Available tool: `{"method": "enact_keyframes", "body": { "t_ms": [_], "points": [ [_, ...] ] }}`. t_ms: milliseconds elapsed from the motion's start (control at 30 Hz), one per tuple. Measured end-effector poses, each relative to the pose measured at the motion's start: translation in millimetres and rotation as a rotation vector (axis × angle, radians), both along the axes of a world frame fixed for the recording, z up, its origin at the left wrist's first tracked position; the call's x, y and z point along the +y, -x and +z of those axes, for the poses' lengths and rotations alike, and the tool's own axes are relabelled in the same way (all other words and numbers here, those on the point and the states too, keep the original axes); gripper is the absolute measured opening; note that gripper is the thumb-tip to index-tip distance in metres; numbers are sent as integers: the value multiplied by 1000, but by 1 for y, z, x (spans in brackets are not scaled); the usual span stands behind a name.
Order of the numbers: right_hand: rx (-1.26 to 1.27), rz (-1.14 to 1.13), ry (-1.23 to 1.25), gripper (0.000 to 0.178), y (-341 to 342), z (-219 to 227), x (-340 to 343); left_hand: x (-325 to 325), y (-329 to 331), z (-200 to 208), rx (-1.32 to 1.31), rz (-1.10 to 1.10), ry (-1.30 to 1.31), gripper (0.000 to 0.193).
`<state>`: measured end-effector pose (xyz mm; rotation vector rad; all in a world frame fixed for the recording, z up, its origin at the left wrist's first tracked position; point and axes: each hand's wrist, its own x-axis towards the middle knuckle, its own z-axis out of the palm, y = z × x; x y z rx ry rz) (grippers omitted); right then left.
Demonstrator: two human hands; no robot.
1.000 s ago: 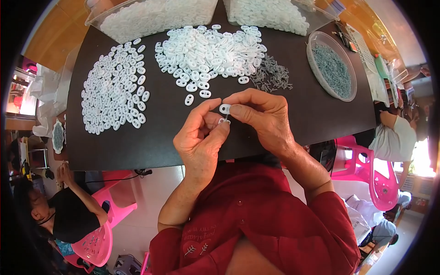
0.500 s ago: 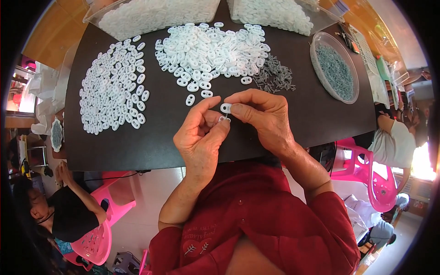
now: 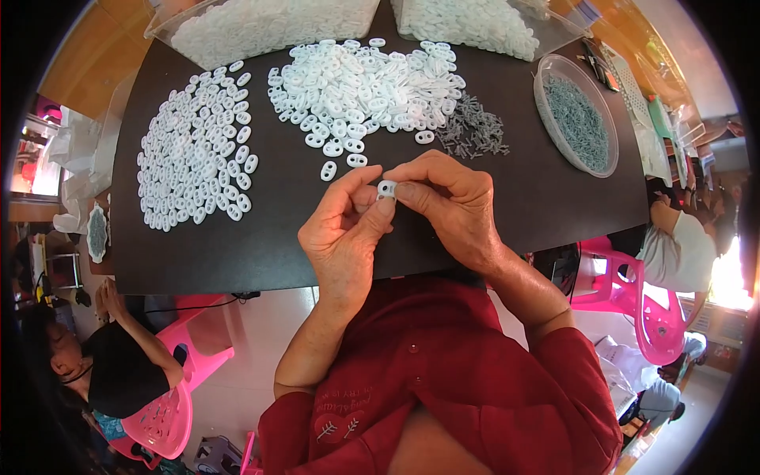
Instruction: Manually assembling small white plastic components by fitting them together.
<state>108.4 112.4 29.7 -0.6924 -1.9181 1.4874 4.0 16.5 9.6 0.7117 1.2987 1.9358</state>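
Note:
Over the near part of the dark table, my two hands meet fingertip to fingertip. My left hand (image 3: 346,233) is closed, thumb and fingers pinching a small white oval piece with holes, mostly covered by the thumb. My right hand (image 3: 451,210) pinches another white two-hole oval piece (image 3: 386,188) against it. The two pieces touch; whether a grey pin sits between them cannot be seen. Just beyond my hands lies a heaped pile of loose white oval pieces (image 3: 356,87), beside a small pile of grey pins (image 3: 473,131).
A spread of white oval pieces (image 3: 194,150) covers the table's left side. Clear bins of white parts (image 3: 269,32) stand at the back. On the right are a round tub of grey pins (image 3: 576,127) and a cutter-like tool (image 3: 602,67). Another person (image 3: 119,348) sits at the left.
My right hand has moved slightly left and brought its oval piece down against the one in my left hand. The gap and the pin seen between them no longer show.

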Motion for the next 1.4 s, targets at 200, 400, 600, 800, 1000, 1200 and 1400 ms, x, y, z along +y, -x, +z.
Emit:
{"method": "enact_keyframes", "body": {
  "t_ms": [200,400,600,800,1000,1200,1400],
  "points": [
    [29,-6,-55,9,3,3,-1,0,-2,3,-83,35,-26,27],
    [-39,11,-188,14,1,4,0,0,-2,-4,-72,15,-69,27],
    [-62,66,-357,21,1,3,0,1,-3,-1,-127,89,-56,24],
    [-40,112,-279,30,-2,-2,3,-1,2,0,-182,14,-92,22],
    [14,75,-269,29,1,-4,1,-1,1,-8,-115,29,-99,21],
    [40,-8,-390,32,3,-9,-4,0,-1,-7,-95,52,-98,22],
    [95,-7,-599,32,7,-11,-1,-1,-1,-8,-81,43,-141,24]
  ]
}}
